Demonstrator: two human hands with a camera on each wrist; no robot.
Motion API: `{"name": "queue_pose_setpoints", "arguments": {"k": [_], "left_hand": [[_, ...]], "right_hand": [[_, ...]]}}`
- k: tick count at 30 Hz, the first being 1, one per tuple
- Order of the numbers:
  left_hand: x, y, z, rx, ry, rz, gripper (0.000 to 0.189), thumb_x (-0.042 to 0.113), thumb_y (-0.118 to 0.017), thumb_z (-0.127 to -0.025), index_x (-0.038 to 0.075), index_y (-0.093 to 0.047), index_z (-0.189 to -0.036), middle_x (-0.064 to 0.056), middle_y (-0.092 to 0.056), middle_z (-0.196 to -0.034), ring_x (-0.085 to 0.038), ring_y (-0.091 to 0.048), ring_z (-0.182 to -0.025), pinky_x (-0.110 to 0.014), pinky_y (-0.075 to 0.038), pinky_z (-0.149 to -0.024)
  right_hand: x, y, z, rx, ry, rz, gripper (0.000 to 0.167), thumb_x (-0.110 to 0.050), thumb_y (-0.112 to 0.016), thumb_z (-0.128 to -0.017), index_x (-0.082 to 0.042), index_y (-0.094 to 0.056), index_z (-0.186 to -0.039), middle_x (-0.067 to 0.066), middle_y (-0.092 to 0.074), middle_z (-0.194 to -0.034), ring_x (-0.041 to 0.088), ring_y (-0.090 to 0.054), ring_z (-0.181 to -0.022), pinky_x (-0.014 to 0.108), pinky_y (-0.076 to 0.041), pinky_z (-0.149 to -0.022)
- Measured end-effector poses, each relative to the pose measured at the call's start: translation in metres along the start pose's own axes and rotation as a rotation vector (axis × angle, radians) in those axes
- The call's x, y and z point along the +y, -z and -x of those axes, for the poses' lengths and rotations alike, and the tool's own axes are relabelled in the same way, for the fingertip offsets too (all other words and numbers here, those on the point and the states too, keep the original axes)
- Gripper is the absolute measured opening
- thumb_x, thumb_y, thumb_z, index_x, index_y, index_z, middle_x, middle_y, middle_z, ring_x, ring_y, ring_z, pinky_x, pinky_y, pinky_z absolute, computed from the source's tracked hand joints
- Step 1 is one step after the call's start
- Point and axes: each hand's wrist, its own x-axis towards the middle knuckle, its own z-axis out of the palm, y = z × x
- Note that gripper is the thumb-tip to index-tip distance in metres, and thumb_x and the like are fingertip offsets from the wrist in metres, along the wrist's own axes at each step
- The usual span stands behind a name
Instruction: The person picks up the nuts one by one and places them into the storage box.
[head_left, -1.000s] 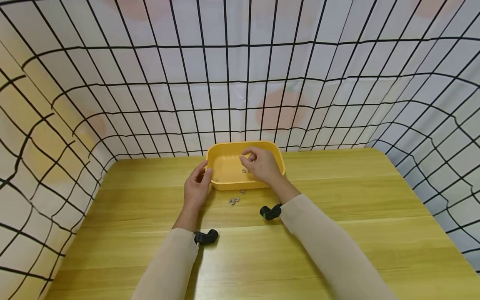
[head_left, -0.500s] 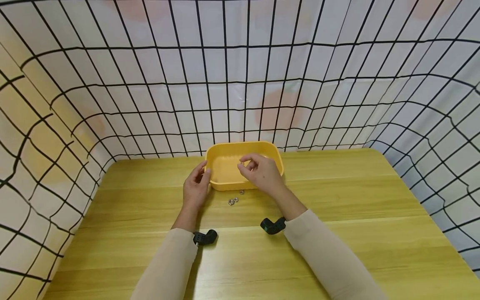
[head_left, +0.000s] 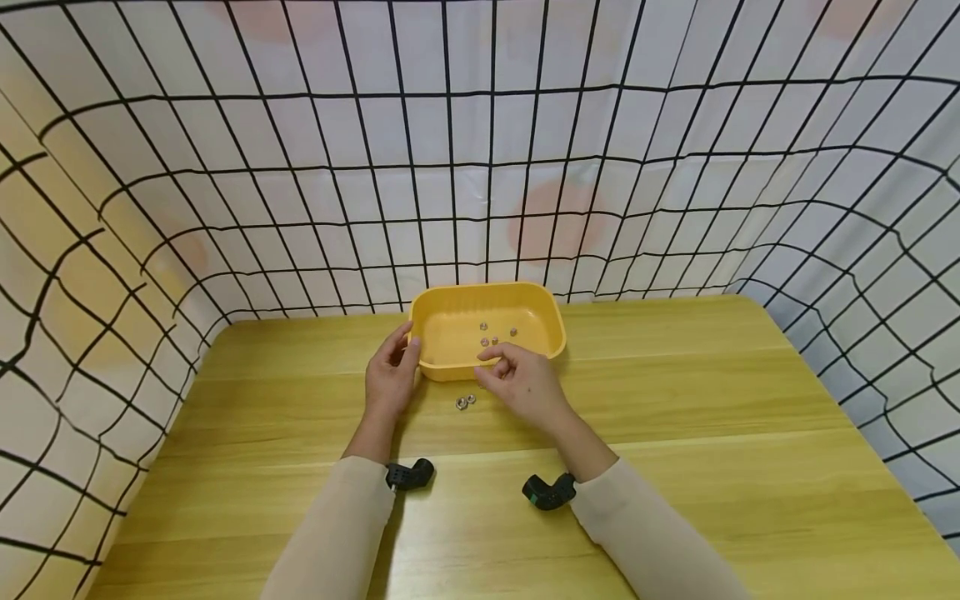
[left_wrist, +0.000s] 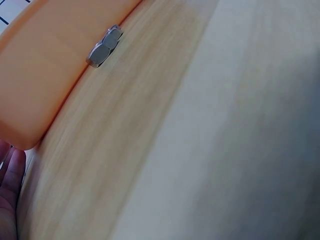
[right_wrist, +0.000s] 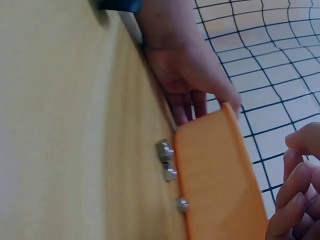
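A yellow tray [head_left: 450, 372] stands at the back of the wooden table. My left hand [head_left: 392, 379] holds its left end, thumb over the rim and fingers against the outer wall. Over the tray's front rim hovers my right hand [head_left: 525, 387], fingers loosely bent, thumb and index apart with nothing between them. Several small metal nuts [head_left: 483, 326] lie inside the tray. On the table before it, a larger nut [head_left: 461, 403] and a smaller nut [head_left: 471, 399] lie side by side. Another nut [right_wrist: 182, 204], by the front wall in the right wrist view, is mostly hidden by my right thumb in the head view.
A black wire grid [head_left: 487, 192] rises behind the tray and along both sides of the table [head_left: 675, 400]. White cloth with pale orange spots hangs behind it. Each wrist carries a small black camera [head_left: 411, 474].
My right hand has drawn back from above the tray's middle to its front rim, uncovering the nuts inside. The left hand stays on the tray's left end.
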Motion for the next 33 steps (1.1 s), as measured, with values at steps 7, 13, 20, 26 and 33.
{"name": "queue_pose_setpoints", "arguments": {"k": [7,13,20,26,33], "left_hand": [[-0.001,0.000,-0.001,0.002,0.002,0.002,0.040,0.035,-0.062,-0.102,0.026,-0.062,-0.142,-0.013,-0.060,-0.143,-0.028,-0.058,-0.128,-0.044,-0.050,-0.105],[-0.001,0.001,-0.001,0.008,0.013,-0.009,0.039,0.037,-0.062,-0.102,0.029,-0.062,-0.141,-0.012,-0.060,-0.143,-0.026,-0.058,-0.128,-0.044,-0.050,-0.105],[0.001,0.001,0.000,0.004,0.006,0.002,0.040,0.035,-0.062,-0.103,0.027,-0.062,-0.142,-0.012,-0.060,-0.143,-0.027,-0.059,-0.127,-0.044,-0.051,-0.103],[0.001,0.000,0.000,0.000,0.001,-0.008,0.040,0.034,-0.061,-0.103,0.026,-0.061,-0.143,-0.013,-0.060,-0.143,-0.026,-0.060,-0.124,-0.043,-0.051,-0.102],[0.001,0.000,0.001,0.003,0.001,-0.005,0.040,0.035,-0.062,-0.103,0.026,-0.062,-0.142,-0.013,-0.061,-0.141,-0.027,-0.060,-0.123,-0.043,-0.052,-0.102]], "right_hand": [[0.012,-0.005,0.011,-0.028,-0.074,-0.010,0.020,-0.022,-0.077,-0.092,-0.011,-0.075,-0.109,-0.001,-0.065,-0.073,0.013,-0.052,-0.059,0.023,-0.044,-0.059],[0.023,-0.008,0.015,-0.062,-0.170,0.034,0.022,-0.024,-0.078,-0.091,-0.013,-0.075,-0.110,-0.002,-0.064,-0.073,0.013,-0.052,-0.061,0.025,-0.042,-0.060],[0.036,-0.009,0.018,-0.071,-0.212,0.037,0.026,-0.023,-0.077,-0.092,-0.011,-0.074,-0.114,-0.001,-0.064,-0.072,0.012,-0.054,-0.054,0.025,-0.043,-0.053],[0.041,-0.011,0.018,-0.112,-0.235,-0.011,0.032,-0.020,-0.075,-0.093,-0.007,-0.071,-0.122,0.001,-0.064,-0.069,0.013,-0.056,-0.045,0.028,-0.049,-0.046],[0.040,-0.015,0.014,-0.137,-0.238,0.021,0.038,-0.021,-0.073,-0.094,-0.006,-0.069,-0.129,0.002,-0.063,-0.065,0.012,-0.054,-0.042,0.028,-0.050,-0.043]]}}
